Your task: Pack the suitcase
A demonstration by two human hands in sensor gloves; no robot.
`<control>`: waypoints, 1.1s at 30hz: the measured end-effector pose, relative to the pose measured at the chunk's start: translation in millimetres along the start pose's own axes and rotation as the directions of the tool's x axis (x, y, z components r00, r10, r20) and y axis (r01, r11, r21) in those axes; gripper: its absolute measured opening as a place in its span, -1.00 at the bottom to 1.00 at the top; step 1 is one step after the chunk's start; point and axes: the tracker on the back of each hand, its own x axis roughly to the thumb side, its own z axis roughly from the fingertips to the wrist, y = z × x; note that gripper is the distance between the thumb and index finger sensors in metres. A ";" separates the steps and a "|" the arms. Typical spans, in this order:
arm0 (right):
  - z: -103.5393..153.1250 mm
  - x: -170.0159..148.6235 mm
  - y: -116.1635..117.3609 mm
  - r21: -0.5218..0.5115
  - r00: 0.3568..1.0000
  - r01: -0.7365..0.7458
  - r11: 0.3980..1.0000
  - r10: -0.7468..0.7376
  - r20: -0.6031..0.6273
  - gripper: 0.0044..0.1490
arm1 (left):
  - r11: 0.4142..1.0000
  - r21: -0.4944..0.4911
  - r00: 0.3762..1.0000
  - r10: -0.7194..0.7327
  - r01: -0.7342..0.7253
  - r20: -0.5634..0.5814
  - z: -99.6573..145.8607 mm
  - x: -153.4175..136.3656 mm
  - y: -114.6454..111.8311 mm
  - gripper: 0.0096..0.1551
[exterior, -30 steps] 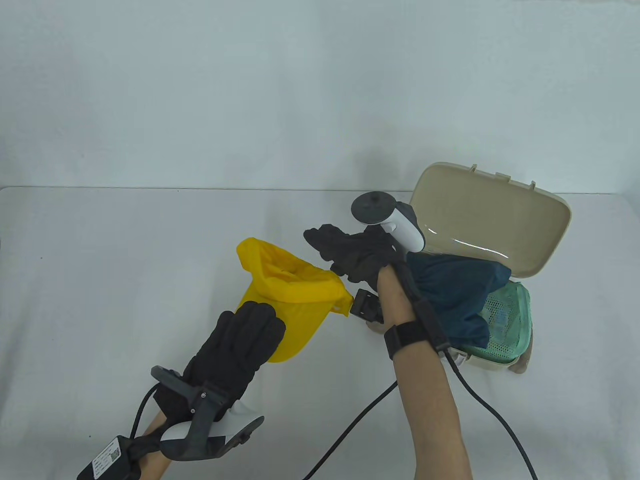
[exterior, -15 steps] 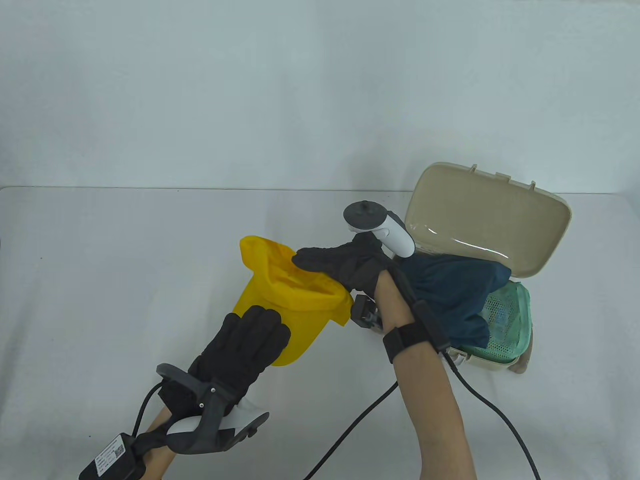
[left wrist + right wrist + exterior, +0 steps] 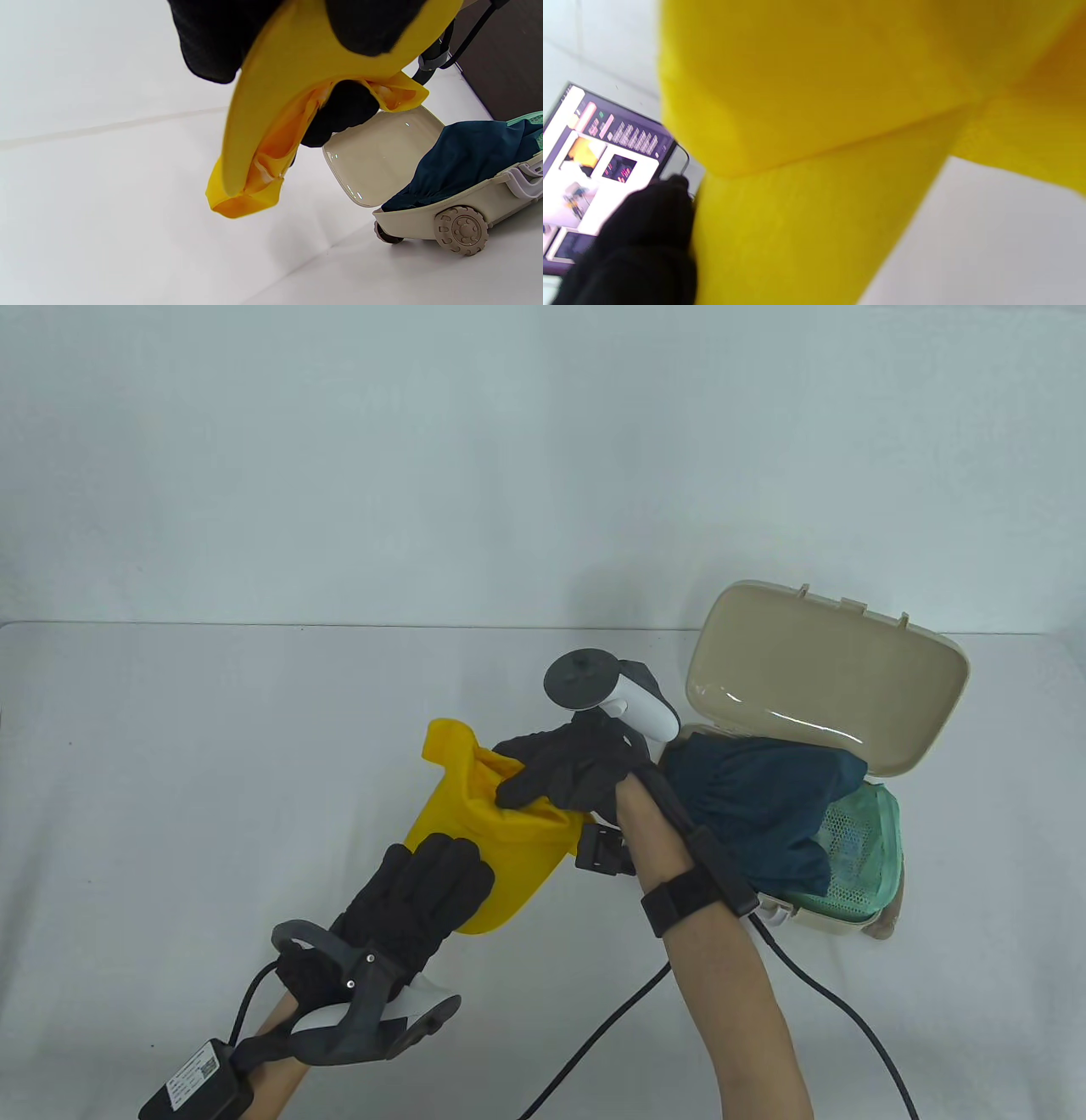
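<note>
Yellow cloth (image 3: pixel 501 848) hangs between both hands: left hand (image 3: pixel 424 899) and right hand (image 3: pixel 564 768) grip it.

White counter (image 3: pixel 212 780) lying under everything, meeting a pale wall (image 3: pixel 509 458) behind. Black cable (image 3: pixel 594 1044) trailing across the counter's near edge. A blurred lit screen (image 3: pixel 598 169) showing in the right wrist view.
</note>
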 end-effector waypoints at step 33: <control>25.4 -33.5 66.5 -0.263 0.950 0.311 0.913 -0.298 0.091 -0.04 | -0.336 0.411 -0.521 0.674 -0.848 -0.524 26.7 -83.7 -104.6 -0.22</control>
